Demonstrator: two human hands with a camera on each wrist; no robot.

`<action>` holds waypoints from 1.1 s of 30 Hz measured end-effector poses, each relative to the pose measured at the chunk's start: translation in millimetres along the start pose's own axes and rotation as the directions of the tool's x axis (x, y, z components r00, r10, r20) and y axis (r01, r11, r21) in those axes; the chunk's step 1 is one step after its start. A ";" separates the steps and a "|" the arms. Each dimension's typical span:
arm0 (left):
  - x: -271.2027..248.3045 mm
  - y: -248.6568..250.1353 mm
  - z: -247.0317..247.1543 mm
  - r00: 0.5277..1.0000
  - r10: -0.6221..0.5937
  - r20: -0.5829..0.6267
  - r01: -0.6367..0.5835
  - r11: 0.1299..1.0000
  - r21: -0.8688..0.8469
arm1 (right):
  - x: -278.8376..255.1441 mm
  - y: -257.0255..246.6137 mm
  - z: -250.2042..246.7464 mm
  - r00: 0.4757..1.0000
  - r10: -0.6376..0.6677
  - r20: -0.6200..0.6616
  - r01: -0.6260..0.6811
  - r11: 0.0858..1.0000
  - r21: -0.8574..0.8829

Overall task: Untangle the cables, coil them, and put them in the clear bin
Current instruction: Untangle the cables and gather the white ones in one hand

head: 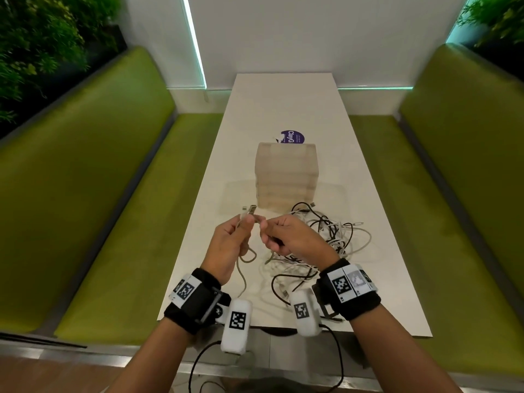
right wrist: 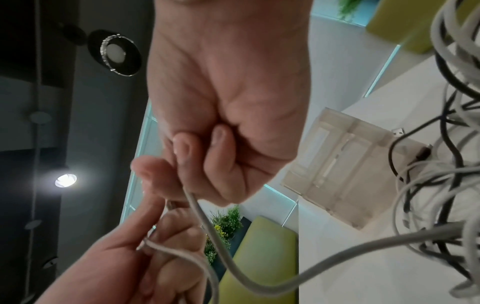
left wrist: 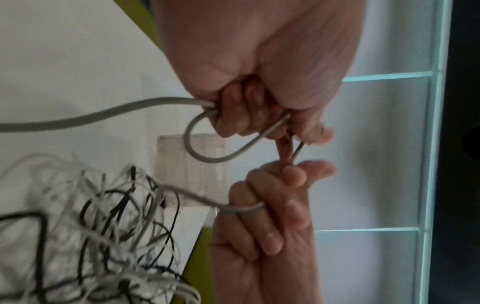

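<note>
Fingers of the left hand (head: 226, 246) were curled round a grey cable (head: 243, 275), thumb pressed on it, with a connector end (head: 250, 208) sticking up past the fingertips. The left wrist view showed the cable bent into a loop (left wrist: 207, 144) below the curled fingers (left wrist: 233, 115). The right hand (head: 293, 236) sat just beside the left, fingers curled, pinching the same grey cable between thumb and forefinger; in the right wrist view the cable (right wrist: 207, 226) ran down out of that pinch. Both hands were held above the white table (head: 283, 109), near its closer end. The tangle of white and black cables (head: 329, 236) lay on the table under and to the right of the right hand. The clear bin (head: 286, 177) stood upright just beyond the tangle. A purple sticker (head: 292, 136) showed behind the bin. Green benches (head: 99, 194) flanked the table.
</note>
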State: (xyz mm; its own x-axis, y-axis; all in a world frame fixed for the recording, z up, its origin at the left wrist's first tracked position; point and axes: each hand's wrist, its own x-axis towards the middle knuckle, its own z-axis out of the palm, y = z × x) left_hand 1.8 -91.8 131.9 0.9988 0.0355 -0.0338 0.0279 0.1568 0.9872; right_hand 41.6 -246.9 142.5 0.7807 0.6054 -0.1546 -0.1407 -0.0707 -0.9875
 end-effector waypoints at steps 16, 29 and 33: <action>9.5 58.6 -51.3 0.954 0.013 -0.299 -0.097 0.959 -0.266 | 7.2 50.8 -41.2 0.996 0.057 -0.066 -0.075 0.946 -0.314; 15.7 -3.5 -2.6 0.982 -0.135 0.136 0.024 0.790 0.613 | 20.6 16.3 -23.5 0.987 -0.122 0.106 0.162 0.732 -0.662; 15.5 7.7 -8.8 0.977 -0.122 0.173 0.015 0.856 0.517 | 21.9 18.8 -26.3 0.990 -0.108 0.092 0.142 0.754 -0.641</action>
State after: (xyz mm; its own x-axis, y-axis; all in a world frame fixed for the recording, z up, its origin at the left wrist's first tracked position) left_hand 17.2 -81.4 137.6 0.9797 -0.1556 -0.1265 0.0598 -0.3750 0.9251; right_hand 72.1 -255.9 119.8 0.7321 0.6798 -0.0432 0.3953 -0.4756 -0.7858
